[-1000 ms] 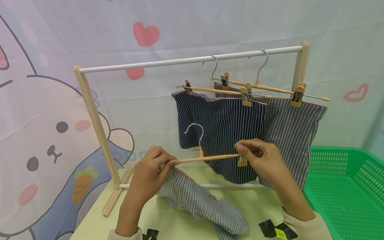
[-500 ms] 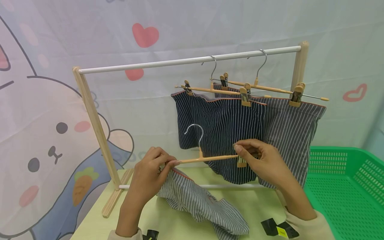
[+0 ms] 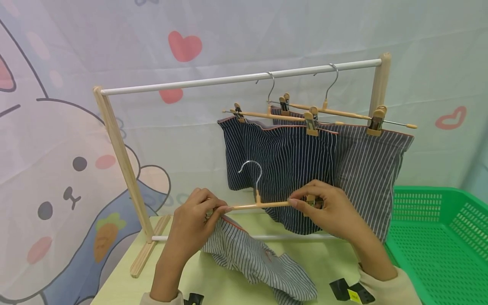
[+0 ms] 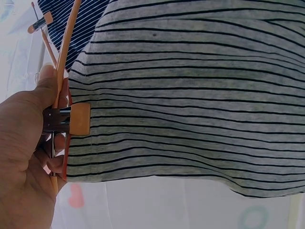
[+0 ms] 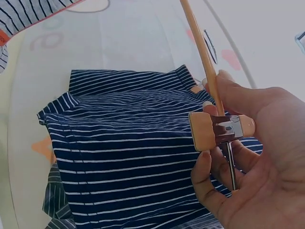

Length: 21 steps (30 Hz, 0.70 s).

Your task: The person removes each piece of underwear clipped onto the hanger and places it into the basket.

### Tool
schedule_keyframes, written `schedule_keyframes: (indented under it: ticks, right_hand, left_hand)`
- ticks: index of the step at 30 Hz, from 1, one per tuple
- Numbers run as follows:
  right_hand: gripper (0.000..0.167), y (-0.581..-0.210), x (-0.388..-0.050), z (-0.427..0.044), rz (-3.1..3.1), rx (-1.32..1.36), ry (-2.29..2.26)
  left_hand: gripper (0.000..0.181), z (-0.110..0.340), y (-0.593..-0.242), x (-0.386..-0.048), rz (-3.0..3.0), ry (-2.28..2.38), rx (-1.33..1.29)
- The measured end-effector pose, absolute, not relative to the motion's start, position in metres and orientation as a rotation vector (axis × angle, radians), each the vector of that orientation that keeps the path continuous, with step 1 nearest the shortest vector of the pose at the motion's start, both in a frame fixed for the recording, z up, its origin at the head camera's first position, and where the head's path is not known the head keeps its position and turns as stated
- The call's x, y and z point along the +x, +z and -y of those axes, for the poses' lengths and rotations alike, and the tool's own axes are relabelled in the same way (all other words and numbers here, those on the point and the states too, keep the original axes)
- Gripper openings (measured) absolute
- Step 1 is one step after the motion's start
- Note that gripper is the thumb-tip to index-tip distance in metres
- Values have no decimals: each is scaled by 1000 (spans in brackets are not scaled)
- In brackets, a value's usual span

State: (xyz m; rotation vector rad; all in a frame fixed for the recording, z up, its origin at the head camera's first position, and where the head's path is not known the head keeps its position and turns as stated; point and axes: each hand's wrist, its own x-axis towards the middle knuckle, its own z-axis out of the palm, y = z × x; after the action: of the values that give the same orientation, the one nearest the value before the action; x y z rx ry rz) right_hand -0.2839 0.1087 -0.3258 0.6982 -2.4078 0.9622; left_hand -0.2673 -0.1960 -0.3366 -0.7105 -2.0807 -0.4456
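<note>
Left hand (image 3: 196,226) pinches one end of a tan hanger (image 3: 244,207), thumb and fingers bent round the bar beside a clip (image 4: 80,119) that bites the orange-edged waistband of a pale gray striped garment (image 3: 251,256). Garment droops from that end, lower part near or on the yellow-green table (image 3: 217,290); contact uncertain. Right hand (image 3: 331,212) grasps the hanger's other half, thumb and fingers curled round the bar near a second clip (image 5: 202,131). Hanger held before the rack, just in front of navy striped shorts (image 3: 282,165), its metal hook pointing up. Navy shorts and darker gray striped shorts (image 3: 367,169) hang by clips from the white rail (image 3: 198,82), toward its right end. Writing: black strap (image 3: 339,289) at right wrist carries a yellow label (image 3: 354,295), print too small to read. Orange patch (image 5: 4,37) on the pale garment's waistband, right wrist view, dark marks illegible. Backdrop (image 3: 267,34) shows red hearts, a cartoon animal with a carrot, and faint letters behind the rack, partly covered, word unreadable. Green basket (image 3: 427,189) on the right.
</note>
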Motion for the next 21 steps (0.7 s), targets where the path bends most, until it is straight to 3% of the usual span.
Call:
schedule_keyframes:
  ticks: [21]
  right_hand:
    - [5,-324,-282,-108,2379,638,968]
  left_hand:
    - [7,194,-339,-270,2117,-474,-742]
